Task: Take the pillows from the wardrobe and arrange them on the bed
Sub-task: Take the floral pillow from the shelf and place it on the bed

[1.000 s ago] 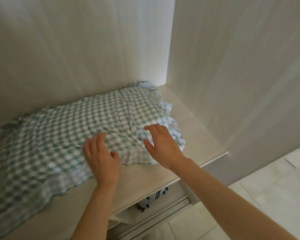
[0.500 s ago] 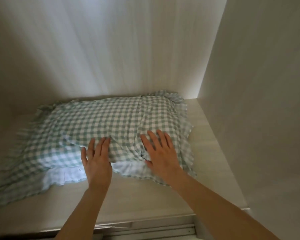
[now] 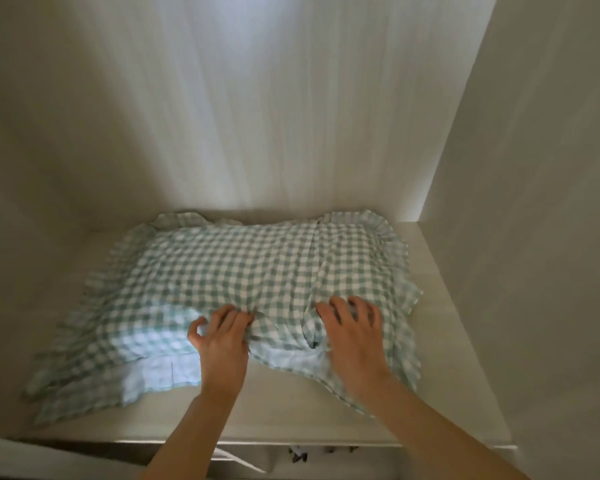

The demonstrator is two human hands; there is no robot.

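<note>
A green-and-white checked pillow (image 3: pixel 222 268) with a frilled edge lies flat on the wardrobe shelf (image 3: pixel 291 407), reaching back to the rear wall. My left hand (image 3: pixel 222 344) rests on its near edge with the fingers curled into the fabric, which bunches under them. My right hand (image 3: pixel 355 336) lies on the pillow's near right part, fingers bent and pressing into the cloth. Both forearms come in from the bottom of the frame. No bed is in view.
The wardrobe's pale back wall (image 3: pixel 257 116) and right side wall (image 3: pixel 520 202) close in the shelf. Below the shelf's front edge, a dark gap shows a few small items (image 3: pixel 298 455).
My view has turned to face the shelf squarely and come closer. Both hands went from flat and spread on the pillow to curled, bunching the fabric at its near edge.
</note>
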